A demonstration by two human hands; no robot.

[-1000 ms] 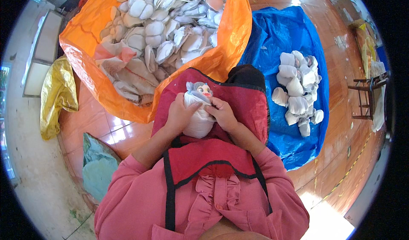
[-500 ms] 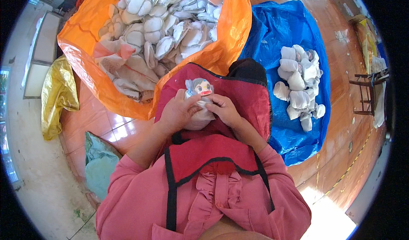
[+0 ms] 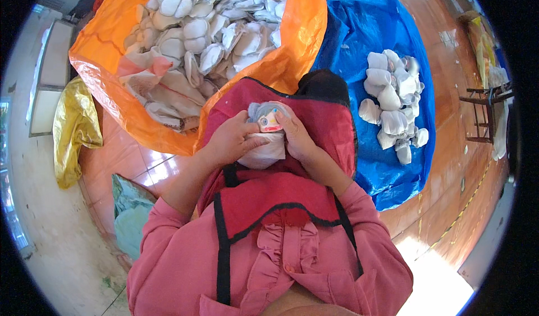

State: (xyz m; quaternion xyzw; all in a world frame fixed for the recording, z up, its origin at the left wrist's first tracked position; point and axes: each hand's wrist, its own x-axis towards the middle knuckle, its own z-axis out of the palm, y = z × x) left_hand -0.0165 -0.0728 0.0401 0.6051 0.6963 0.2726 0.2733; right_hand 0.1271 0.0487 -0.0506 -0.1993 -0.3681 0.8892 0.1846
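Note:
Above the red apron [image 3: 331,114] on my lap, both hands hold a small plush doll head [image 3: 270,122] with a printed face and grey fuzzy top. White fabric [image 3: 265,152] bunches out below the face. My left hand [image 3: 231,138] grips its left side, thumb pressed across the white fabric under the face. My right hand [image 3: 298,136] closes on the right side, its fingers up by the face and top edge. The back of the doll head is hidden.
A large orange sack [image 3: 112,100] ahead to the left is heaped with flat white padded pieces [image 3: 196,35]. On a blue sheet [image 3: 348,52] to the right lies a cluster of rounded white stuffed pieces [image 3: 390,98]. A yellow sack [image 3: 73,131] leans at the left wall; a stool [image 3: 485,114] stands far right.
The doll head's face has turned and more of its grey top shows. My right hand has shifted up along its right side; more white fabric is exposed below.

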